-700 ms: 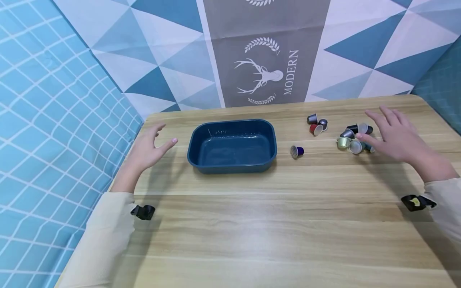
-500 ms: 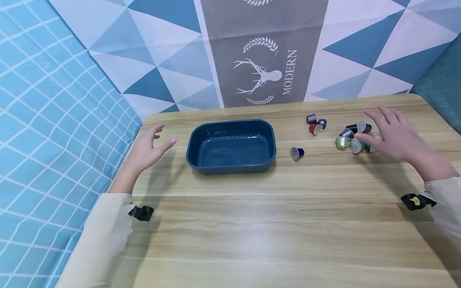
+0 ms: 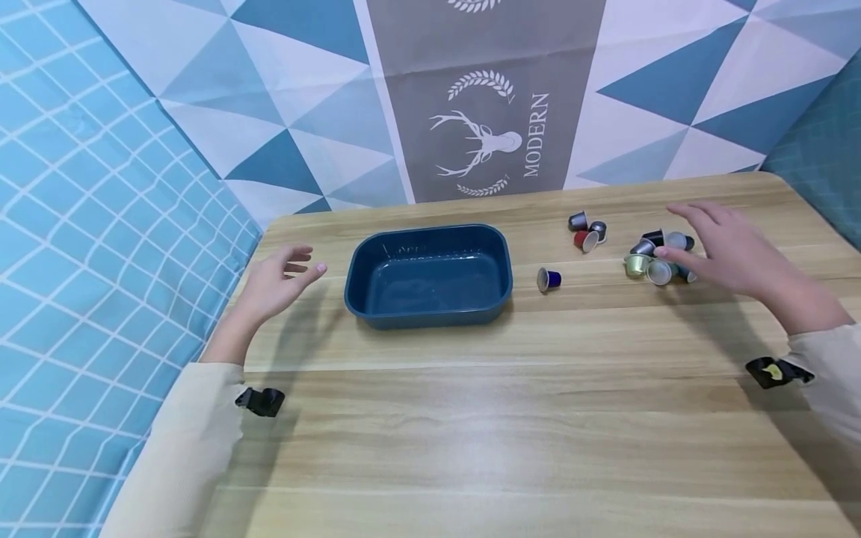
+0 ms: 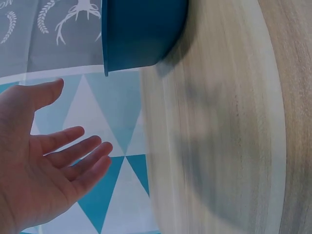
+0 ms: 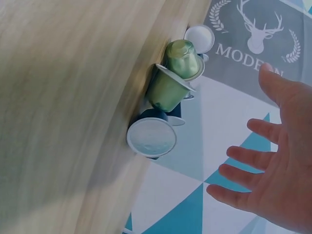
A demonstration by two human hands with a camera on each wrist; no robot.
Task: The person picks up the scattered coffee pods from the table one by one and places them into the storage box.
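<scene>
Over the table's left side, my left hand (image 3: 272, 288) hovers with loosely bent fingers and holds nothing; its palm (image 4: 48, 180) shows in the left wrist view. To its right stands a dark blue rectangular tub (image 3: 430, 317). My right hand (image 3: 733, 254) is raised beside a heap of coffee capsules, its spread fingers apart from them. In that heap a light green capsule (image 3: 636, 266) and a white-lidded capsule (image 3: 660, 273) show, others partly hidden by the hand. A purple-blue capsule (image 3: 550, 280) lies alone between tub and heap. Further back, a red capsule (image 3: 585, 240) touches two dark ones.
The wooden table (image 3: 471, 426) ends at a patterned backdrop cloth (image 3: 498, 97) with a deer print. A blue checked cloth (image 3: 87, 261) hangs along the left side. Each sleeve carries a black wrist camera (image 3: 261, 402).
The fingers of my left hand have bent in slightly. My right hand's fingers have drawn closer together. The lone purple-blue capsule has turned a little; the whole head view has shifted slightly.
</scene>
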